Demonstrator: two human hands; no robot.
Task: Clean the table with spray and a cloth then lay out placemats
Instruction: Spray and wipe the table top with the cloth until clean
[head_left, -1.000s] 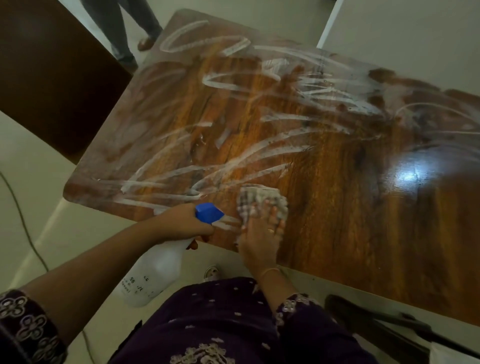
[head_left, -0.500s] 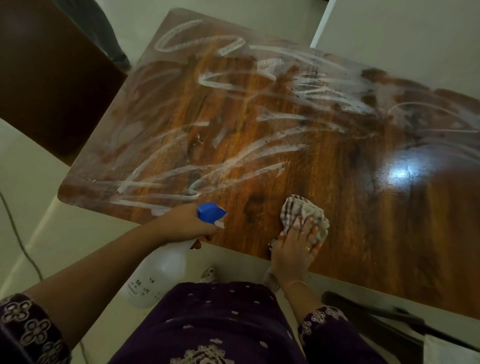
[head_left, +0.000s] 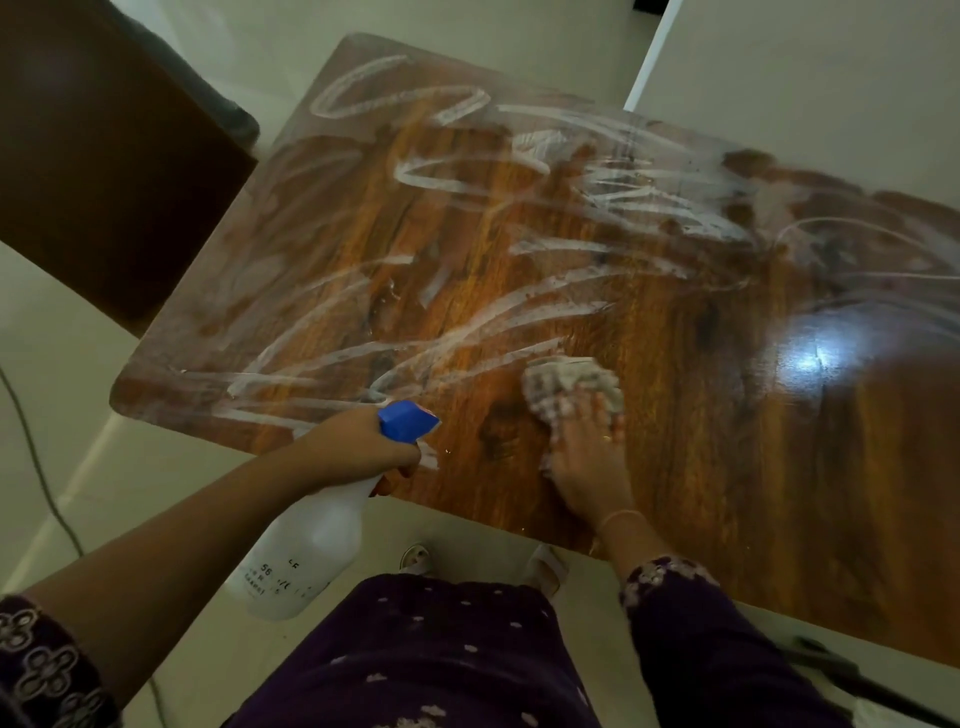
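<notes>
A glossy wooden table (head_left: 727, 415) fills the view, streaked with white foam lines over its far and left parts. My right hand (head_left: 587, 462) presses a bunched checked cloth (head_left: 566, 384) flat on the tabletop near the front edge. My left hand (head_left: 363, 447) grips the neck of a white spray bottle (head_left: 306, 551) with a blue nozzle (head_left: 405, 418); the bottle hangs tilted below the table's front edge, its nozzle over the wood. No placemats are in view.
A dark wooden panel (head_left: 104, 182) stands at the left beyond the table. A thin cable (head_left: 31, 452) runs across the pale floor at the left. A dark chair part (head_left: 857, 680) shows at the bottom right. A white wall (head_left: 805, 78) lies behind.
My right hand and the cloth slid right along the front edge, then back left and farther onto the table. The left hand and bottle stayed put. A person's legs at the far left left the view.
</notes>
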